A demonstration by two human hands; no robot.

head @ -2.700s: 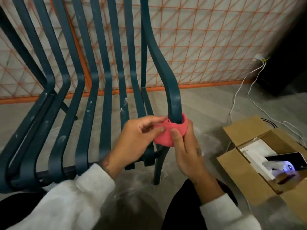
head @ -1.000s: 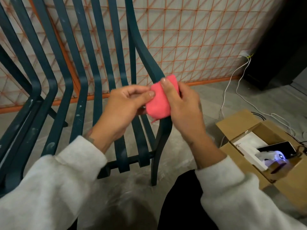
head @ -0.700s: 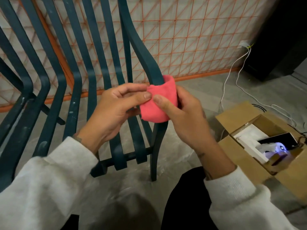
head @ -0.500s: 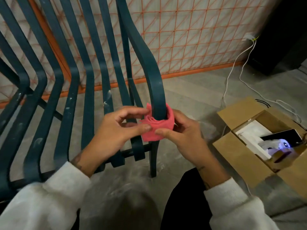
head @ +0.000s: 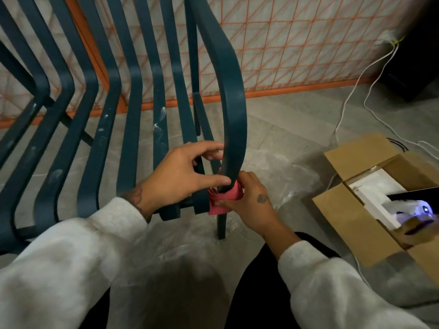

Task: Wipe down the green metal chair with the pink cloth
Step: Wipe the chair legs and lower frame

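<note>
The pink cloth (head: 224, 200) is wrapped around the outer slat (head: 234, 115) of the green chair (head: 133, 115), and it now sits right at the bottom of that slat, where the curve meets the front leg (head: 221, 225); half a second ago it was a little higher on the bend, and a second ago it was well up near the middle of the rise. So the hands have dragged the cloth down in one stroke, and this slat's lower run has had its pass. The right hand (head: 251, 200) is closed on the cloth from the outer side, fingers curled around it. The left hand (head: 185, 176) has its thumb pressed to the slat just above the cloth and its fingers loosely curled behind; whether it pinches the cloth's other edge is hard to say, as the slat hides that side. White smears show on the inner slats (head: 159, 122), so much of the chair looks unwiped. A cardboard box (head: 356, 210) sits open on the floor (head: 285, 129) to the right, well apart.
</note>
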